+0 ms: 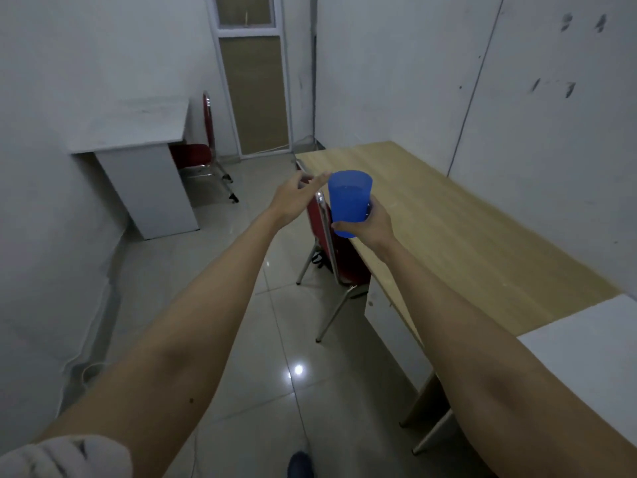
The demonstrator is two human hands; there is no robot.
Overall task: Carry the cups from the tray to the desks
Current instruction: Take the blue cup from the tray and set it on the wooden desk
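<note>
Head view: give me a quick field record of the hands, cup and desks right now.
right hand: grips blue cup near its base, upright
left hand: empty, fingers loosely open, beside the cup
wooden desk: right, top bare
white desk: far left, against the wall
red chair: at the wooden desk's edge
tray: not in view

Small, dim room with scuffed white walls (396,70) and a glossy tiled floor (220,298) catching one bright ceiling-light reflection (298,369). Long wooden table (448,229) along the right wall, a white surface (593,353) butted up at its near end. Red chair with chrome legs (331,257) tucked against the table's edge. White desk (138,139) on the left, another red chair (196,153) beside it. Tall paneled door (256,91) at the back.
</note>
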